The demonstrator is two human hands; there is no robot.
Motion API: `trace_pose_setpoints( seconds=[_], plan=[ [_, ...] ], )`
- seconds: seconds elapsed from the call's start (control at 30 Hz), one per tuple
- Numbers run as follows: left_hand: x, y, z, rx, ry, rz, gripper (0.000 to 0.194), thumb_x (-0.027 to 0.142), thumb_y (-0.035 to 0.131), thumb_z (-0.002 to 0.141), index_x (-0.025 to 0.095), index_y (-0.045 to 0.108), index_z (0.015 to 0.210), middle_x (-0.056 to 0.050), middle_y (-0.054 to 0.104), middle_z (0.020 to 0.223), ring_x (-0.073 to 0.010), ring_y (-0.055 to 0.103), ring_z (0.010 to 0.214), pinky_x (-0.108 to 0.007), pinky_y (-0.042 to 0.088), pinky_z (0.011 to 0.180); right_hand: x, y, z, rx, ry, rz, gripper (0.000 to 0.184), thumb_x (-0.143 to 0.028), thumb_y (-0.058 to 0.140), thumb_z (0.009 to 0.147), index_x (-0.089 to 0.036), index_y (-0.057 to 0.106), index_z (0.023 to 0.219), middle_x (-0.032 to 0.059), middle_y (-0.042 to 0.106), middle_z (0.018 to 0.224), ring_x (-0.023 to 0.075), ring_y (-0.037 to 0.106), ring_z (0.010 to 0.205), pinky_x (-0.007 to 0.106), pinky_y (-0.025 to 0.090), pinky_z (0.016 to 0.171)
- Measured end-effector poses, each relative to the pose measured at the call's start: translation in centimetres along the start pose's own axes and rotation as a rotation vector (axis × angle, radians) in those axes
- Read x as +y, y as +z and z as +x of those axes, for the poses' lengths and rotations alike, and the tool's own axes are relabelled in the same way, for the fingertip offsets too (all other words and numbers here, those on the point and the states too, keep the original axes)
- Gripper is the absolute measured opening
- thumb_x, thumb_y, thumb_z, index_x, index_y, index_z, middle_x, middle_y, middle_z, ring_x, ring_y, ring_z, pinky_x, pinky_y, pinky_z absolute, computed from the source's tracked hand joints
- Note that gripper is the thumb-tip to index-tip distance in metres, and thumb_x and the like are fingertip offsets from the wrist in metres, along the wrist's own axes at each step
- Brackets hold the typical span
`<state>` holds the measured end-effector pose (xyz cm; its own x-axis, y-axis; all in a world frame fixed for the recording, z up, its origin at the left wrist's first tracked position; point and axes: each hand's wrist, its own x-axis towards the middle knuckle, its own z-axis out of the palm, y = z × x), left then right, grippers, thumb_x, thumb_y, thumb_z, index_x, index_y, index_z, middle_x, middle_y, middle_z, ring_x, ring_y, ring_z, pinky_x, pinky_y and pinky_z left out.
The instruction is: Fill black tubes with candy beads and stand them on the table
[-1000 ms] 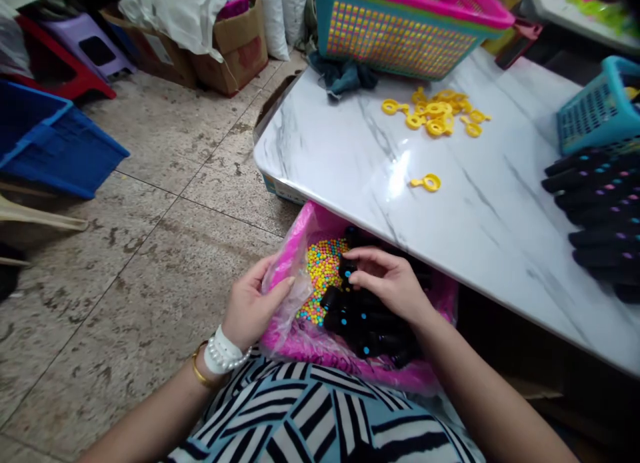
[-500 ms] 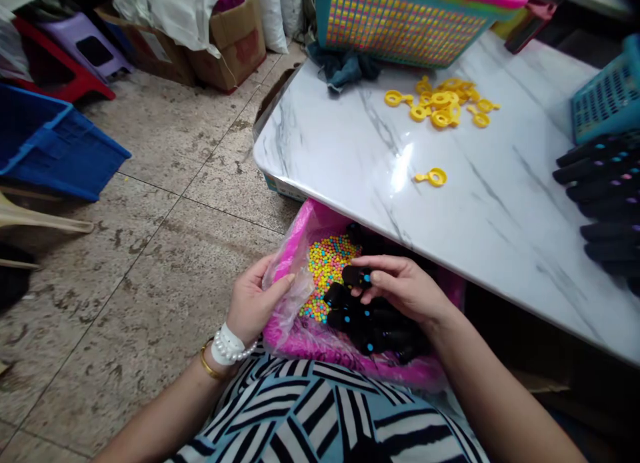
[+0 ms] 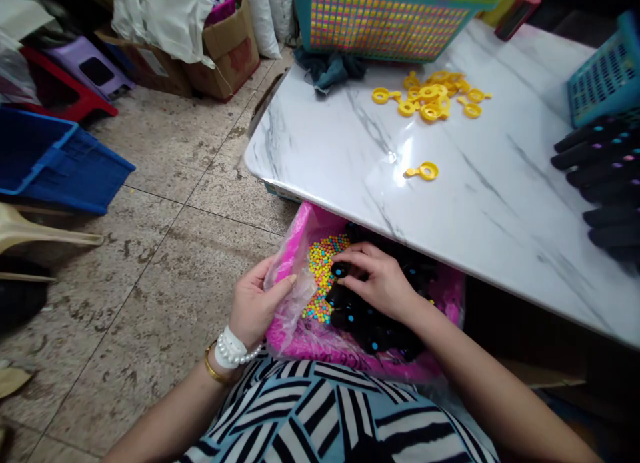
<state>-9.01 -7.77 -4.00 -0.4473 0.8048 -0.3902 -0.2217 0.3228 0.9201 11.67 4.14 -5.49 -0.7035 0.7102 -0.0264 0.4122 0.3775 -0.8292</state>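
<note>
Pink plastic basket (image 3: 294, 235) sits against the person's lap, below the near edge of the white marble-patterned table (image 3: 465, 216), close to its left corner. Left hand (image 3: 257, 303): thumb inside, fingers outside, gripping the basket's left rim through crinkled clear plastic film (image 3: 296, 307). Right hand (image 3: 380, 276): thumb and fingers closed around a small black cylindrical piece with a blue dot on its end (image 3: 339, 270), held over small multicoloured round beads (image 3: 320, 266) in the basket's left part. More black pieces with blue dots (image 3: 360, 323) crowd its middle, under the right hand.

Risks, as judged: the piece could slip from so shallow a pinch and drop among its likes. A tilt of the basket, if the left grip loosens, could spill beads to the floor. Loose film might snag fingers.

Hard to make out: far end of the held piece, behind the fingers; left fingertips, behind the rim; the basket's far right corner, in shadow under the table. Black pieces overlap; no count possible.
</note>
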Motion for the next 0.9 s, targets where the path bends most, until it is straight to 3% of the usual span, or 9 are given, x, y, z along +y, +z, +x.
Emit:
trace_pose_setpoints(
  seconds=[0.07,0.2,0.33,0.43,0.5,0.6,0.7,0.8,0.9],
  plan=[
    [0.4,0.3,-0.2,-0.006,-0.001,0.005,0.051,0.037,0.083,0.070,0.018,0.072,0.116,-0.005,0.078,0.103,-0.0193,0.070,0.082,-0.030,0.058,0.075,0.2,0.8,0.8,-0.001,-0.052,-0.309,0.031,-0.018,0.064,0.088,-0.027,0.070,0.117,0.0096,0.061,0.116,0.0201,0.063,0.095,0.035,0.057,0.084],
    [0.4,0.5,-0.3,-0.011,0.021,0.062,0.050,0.039,0.080,0.073,0.018,0.071,0.118,-0.005,0.077,0.103,-0.0219,0.071,0.086,-0.033,0.058,0.077,-0.3,2.2,1.8,-0.158,-0.061,-0.666,0.032,-0.018,0.056,0.092,-0.027,0.069,0.120,0.0125,0.060,0.114,0.0245,0.063,0.095,0.034,0.056,0.075],
    [-0.1,-0.1,-0.5,0.017,0.179,0.215,0.053,0.038,0.072,0.082,0.017,0.063,0.130,-0.009,0.073,0.112,-0.0235,0.069,0.096,-0.036,0.058,0.085,-0.7,1.9,1.5,-0.154,-0.114,-0.390,0.029,-0.022,0.065,0.089,-0.025,0.070,0.117,0.0089,0.062,0.108,0.0199,0.064,0.090,0.032,0.057,0.079],
    [-0.1,-0.8,-0.8,0.073,0.507,0.517,0.065,0.035,0.071,0.084,0.021,0.048,0.144,-0.011,0.063,0.117,-0.0240,0.063,0.102,-0.041,0.056,0.091,-0.7,0.6,0.4,-0.040,-0.065,-0.079,0.031,-0.026,0.072,0.086,-0.024,0.069,0.116,0.0056,0.064,0.104,0.0133,0.065,0.076,0.026,0.058,0.069],
    [0.0,-1.0,-1.0,0.056,0.703,0.776,0.067,0.037,0.077,0.079,0.023,0.053,0.139,-0.012,0.053,0.122,-0.0270,0.058,0.107,-0.046,0.055,0.093,-0.8,-0.3,-0.6,0.017,-0.014,-0.002,0.031,-0.028,0.072,0.086,-0.024,0.069,0.116,0.0049,0.066,0.103,0.0116,0.064,0.069,0.024,0.057,0.061],
    [0.0,-1.0,-1.0,0.019,0.823,1.023,0.031,0.033,0.075,0.081,0.023,0.068,0.110,-0.012,0.045,0.124,-0.0288,0.054,0.109,-0.046,0.056,0.088,-1.4,-1.4,-2.0,0.038,0.029,0.026,0.033,-0.030,0.073,0.086,-0.027,0.068,0.118,0.0031,0.070,0.098,0.0127,0.066,0.069,0.025,0.058,0.063],
    [-0.1,-0.8,-0.9,0.064,0.882,1.036,0.009,0.022,0.067,0.088,0.021,0.068,0.096,-0.010,0.050,0.113,-0.0232,0.056,0.098,-0.038,0.055,0.082,-2.4,-2.6,-3.2,0.063,-0.001,0.030,0.033,-0.032,0.072,0.087,-0.028,0.067,0.120,0.0053,0.070,0.111,0.0163,0.070,0.086,0.027,0.061,0.071],
    [0.1,-0.8,-0.8,0.127,0.996,0.982,0.022,0.014,0.066,0.087,0.020,0.066,0.108,-0.007,0.058,0.104,-0.0182,0.060,0.088,-0.031,0.053,0.080,-3.0,-3.4,-3.8,0.131,-0.063,-0.039,0.031,-0.031,0.070,0.089,-0.026,0.066,0.119,0.0086,0.065,0.126,0.0207,0.066,0.109,0.029,0.062,0.078],
    [0.3,-1.5,0.1,0.211,0.972,0.870,0.025,0.013,0.066,0.087,0.023,0.068,0.110,-0.004,0.066,0.099,-0.0169,0.063,0.087,-0.028,0.051,0.081,-2.6,-3.3,-3.9,0.083,-0.104,-0.099,0.030,-0.029,0.069,0.089,-0.023,0.064,0.119,0.0080,0.069,0.118,0.0194,0.068,0.104,0.029,0.062,0.078]
  ],
)
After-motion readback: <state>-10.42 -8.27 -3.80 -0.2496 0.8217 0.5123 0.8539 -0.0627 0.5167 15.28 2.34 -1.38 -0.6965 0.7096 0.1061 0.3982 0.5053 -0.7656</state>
